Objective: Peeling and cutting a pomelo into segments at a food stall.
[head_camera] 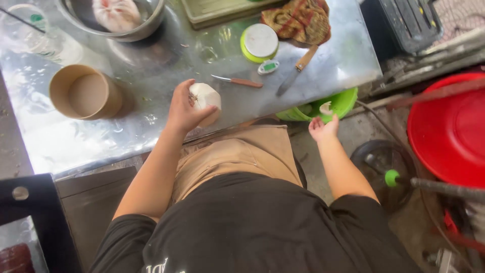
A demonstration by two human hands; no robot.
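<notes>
A peeled white coconut [206, 98] is gripped on the metal bench [151, 76] by the left hand [183, 108]; the right hand [322, 128] is held open above a green bucket [343, 103].

small white oval device [268, 66] with green screen, perhaps a timer, on the metal table [151, 76]

Street food stall — steel counter [151, 76], knives [295, 71], peeled coconut [206, 98].
</notes>
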